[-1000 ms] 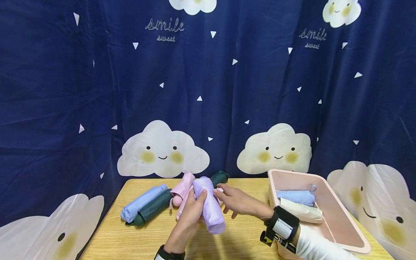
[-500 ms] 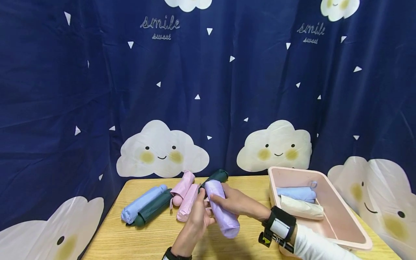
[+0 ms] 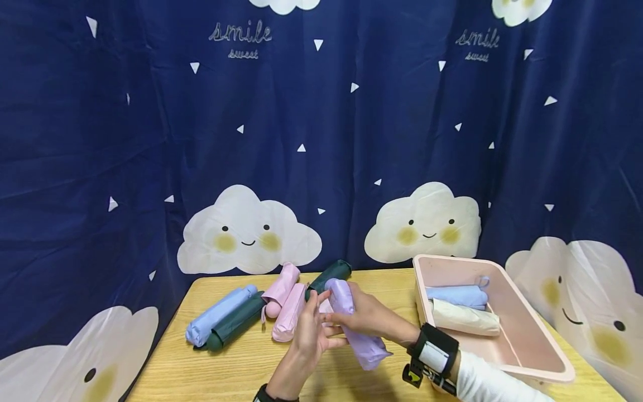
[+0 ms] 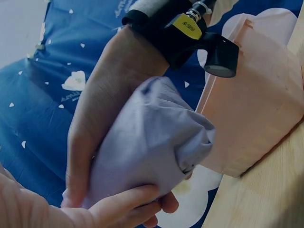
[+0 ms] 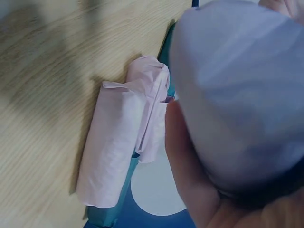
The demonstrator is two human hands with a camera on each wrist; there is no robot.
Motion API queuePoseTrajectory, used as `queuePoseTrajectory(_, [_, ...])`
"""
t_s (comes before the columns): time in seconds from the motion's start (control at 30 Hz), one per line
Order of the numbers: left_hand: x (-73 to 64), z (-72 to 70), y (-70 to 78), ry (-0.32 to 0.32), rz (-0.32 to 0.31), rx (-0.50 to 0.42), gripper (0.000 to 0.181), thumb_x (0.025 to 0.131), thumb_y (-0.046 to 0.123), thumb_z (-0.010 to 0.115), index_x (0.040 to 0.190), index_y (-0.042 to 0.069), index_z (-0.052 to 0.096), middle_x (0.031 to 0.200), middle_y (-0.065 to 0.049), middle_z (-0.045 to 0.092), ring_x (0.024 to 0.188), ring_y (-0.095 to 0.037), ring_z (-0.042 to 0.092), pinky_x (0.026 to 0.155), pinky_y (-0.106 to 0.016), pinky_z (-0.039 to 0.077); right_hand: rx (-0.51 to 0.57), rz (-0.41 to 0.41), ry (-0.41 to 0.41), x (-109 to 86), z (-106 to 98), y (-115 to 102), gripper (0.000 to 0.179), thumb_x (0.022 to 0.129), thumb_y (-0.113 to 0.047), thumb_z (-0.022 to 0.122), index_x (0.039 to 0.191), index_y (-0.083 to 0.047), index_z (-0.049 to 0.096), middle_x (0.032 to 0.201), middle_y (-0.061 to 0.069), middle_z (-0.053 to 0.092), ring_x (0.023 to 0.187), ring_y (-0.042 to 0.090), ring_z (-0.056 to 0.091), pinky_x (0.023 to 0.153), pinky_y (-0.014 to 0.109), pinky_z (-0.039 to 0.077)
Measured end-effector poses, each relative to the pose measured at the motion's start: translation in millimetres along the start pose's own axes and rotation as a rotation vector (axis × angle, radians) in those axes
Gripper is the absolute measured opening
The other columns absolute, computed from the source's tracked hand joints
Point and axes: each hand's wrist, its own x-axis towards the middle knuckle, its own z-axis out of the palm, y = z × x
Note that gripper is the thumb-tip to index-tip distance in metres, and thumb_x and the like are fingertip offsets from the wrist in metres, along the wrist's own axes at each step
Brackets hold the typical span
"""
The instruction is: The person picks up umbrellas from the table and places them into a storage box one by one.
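A folded purple umbrella (image 3: 369, 350) hangs above the table in front of me, tilted, its lower end toward the right. My right hand (image 3: 370, 317) grips it around the middle, thumb across the near side. My left hand (image 3: 308, 330) is just left of it, palm up with fingers mostly straight; in the left wrist view those fingers lie against the purple cloth (image 4: 142, 137). Behind the left hand, two folded pink umbrellas (image 3: 289, 314) and a dark green umbrella (image 3: 329, 277) lie on the table. The right wrist view shows the purple umbrella's rounded end (image 5: 242, 85) up close.
A light blue umbrella (image 3: 218, 314) and another dark green one (image 3: 236, 320) lie side by side at the table's left. On the right stands a pink bin (image 3: 534, 335) holding a blue umbrella (image 3: 457, 296) and a cream umbrella (image 3: 466, 319). A blue curtain (image 3: 321, 111) hangs behind.
The left hand held the purple umbrella a second ago; the right hand then took hold of it and the left fingers loosened. The umbrella has shifted right and turned.
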Motion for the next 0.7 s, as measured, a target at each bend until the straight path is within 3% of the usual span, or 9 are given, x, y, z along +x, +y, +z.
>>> queuePoseTrajectory(0.17, [3.0, -0.3, 0.1, 0.012, 0.008, 0.109, 0.072, 0.095, 0.056, 0.029, 0.141, 0.002, 0.024, 0.116, -0.030, 0.045, 0.102, -0.044, 0.054, 0.080, -0.051, 0.047, -0.078, -0.009, 0.076, -0.4, -5, 7, 0.071, 0.072, -0.026, 0.078, 0.126, 0.001, 0.039, 0.098, 0.013, 0.056, 0.078, 0.023, 0.058, 0.060, 0.038, 0.048])
queuePoseTrajectory(0.4, [16.5, -9.6, -9.7, 0.012, 0.086, 0.413, 0.044, 0.097, 0.030, 0.043, 0.121, -0.006, 0.048, 0.098, -0.018, 0.061, 0.092, -0.037, 0.061, 0.071, -0.042, 0.051, -0.170, -0.033, 0.217, -3.1, -28, 10, 0.069, 0.066, -0.016, 0.077, 0.126, -0.005, 0.044, 0.094, 0.009, 0.059, 0.072, 0.019, 0.058, 0.058, 0.036, 0.048])
queuePoseTrajectory(0.47, [22.4, -15.4, -17.1, 0.072, 0.162, 0.598, 0.035, 0.096, 0.025, 0.047, 0.114, -0.004, 0.054, 0.094, -0.014, 0.063, 0.089, -0.031, 0.061, 0.071, -0.040, 0.050, -0.190, -0.051, 0.246, -4.1, -38, 11, 0.069, 0.065, -0.015, 0.076, 0.126, -0.007, 0.044, 0.091, 0.008, 0.059, 0.069, 0.018, 0.057, 0.056, 0.034, 0.047])
queuePoseTrajectory(0.63, [40.8, -33.8, -44.2, 0.328, 0.376, 1.213, 0.017, 0.087, 0.018, 0.059, 0.100, 0.006, 0.062, 0.087, -0.006, 0.058, 0.080, -0.020, 0.057, 0.066, -0.035, 0.045, -0.237, -0.103, 0.294, -7.3, -65, 16, 0.065, 0.067, -0.016, 0.073, 0.126, -0.009, 0.045, 0.089, 0.007, 0.059, 0.066, 0.016, 0.056, 0.053, 0.030, 0.045])
queuePoseTrajectory(0.7, [46.0, -40.5, -54.1, 0.383, 0.428, 1.370, 0.018, 0.084, 0.016, 0.063, 0.099, 0.005, 0.062, 0.088, -0.009, 0.055, 0.078, -0.023, 0.057, 0.065, -0.037, 0.045, -0.257, -0.108, 0.306, -9.4, -76, 18, 0.064, 0.068, -0.017, 0.072, 0.126, -0.010, 0.045, 0.088, 0.007, 0.059, 0.065, 0.016, 0.056, 0.052, 0.030, 0.045])
